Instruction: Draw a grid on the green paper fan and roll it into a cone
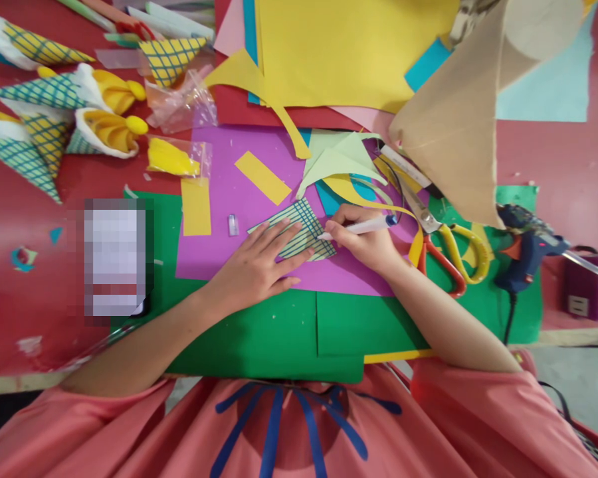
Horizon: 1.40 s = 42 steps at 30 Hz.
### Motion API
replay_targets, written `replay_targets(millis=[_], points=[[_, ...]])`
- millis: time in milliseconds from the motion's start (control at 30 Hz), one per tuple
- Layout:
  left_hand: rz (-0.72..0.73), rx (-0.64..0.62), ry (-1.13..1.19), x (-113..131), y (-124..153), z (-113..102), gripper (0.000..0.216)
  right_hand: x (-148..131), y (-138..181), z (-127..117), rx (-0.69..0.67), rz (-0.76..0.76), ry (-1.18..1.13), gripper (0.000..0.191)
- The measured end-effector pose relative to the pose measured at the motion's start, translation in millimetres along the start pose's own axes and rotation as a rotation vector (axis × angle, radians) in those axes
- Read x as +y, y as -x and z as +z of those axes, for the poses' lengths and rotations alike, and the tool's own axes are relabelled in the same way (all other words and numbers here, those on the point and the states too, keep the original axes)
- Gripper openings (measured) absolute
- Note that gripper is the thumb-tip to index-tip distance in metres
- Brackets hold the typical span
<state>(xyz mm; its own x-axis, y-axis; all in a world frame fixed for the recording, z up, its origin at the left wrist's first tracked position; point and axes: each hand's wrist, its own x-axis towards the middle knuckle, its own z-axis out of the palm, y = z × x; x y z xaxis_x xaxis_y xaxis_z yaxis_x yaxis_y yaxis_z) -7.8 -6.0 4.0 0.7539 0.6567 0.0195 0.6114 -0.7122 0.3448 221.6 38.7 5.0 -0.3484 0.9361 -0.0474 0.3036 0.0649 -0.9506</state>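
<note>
A pale green paper piece [306, 222] with dark blue lines lies on a purple sheet [214, 255]. Crossed lines cover its right part; the left part shows lines in one direction. My left hand [262, 262] presses flat on it with fingers spread. Between the fingers of my right hand [363, 239] is a white marker [361, 226] with a blue end, its tip touching the paper's right side. Just above the paper are pale green offcuts [341, 162] and a yellow strip [263, 178].
Scissors [433, 226] with yellow and orange handles and a blue glue gun [528, 255] lie right. A brown paper cone [453, 126] rises behind them. Several decorated cones [40, 143] sit left, above a blurred-out rectangle [114, 259]. Yellow sheets [349, 53] lie at the back.
</note>
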Motion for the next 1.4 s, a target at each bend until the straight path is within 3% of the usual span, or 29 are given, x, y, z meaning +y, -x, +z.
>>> replay_targets(millis=[467,1233,1400], points=[[0.001,-0.003,-0.029,0.0,0.2,0.0,0.055,-0.8,-0.3,-0.5,-0.011,-0.026,0.000,0.025],[0.005,-0.045,-0.016,0.5,-0.5,-1.4,0.057,-0.6,-0.2,-1.5,-0.115,-0.076,-0.009,0.032],[0.002,-0.036,-0.002,0.6,-0.7,-1.2,0.056,-0.4,0.1,-0.8,-0.069,-0.094,-0.014,0.031]])
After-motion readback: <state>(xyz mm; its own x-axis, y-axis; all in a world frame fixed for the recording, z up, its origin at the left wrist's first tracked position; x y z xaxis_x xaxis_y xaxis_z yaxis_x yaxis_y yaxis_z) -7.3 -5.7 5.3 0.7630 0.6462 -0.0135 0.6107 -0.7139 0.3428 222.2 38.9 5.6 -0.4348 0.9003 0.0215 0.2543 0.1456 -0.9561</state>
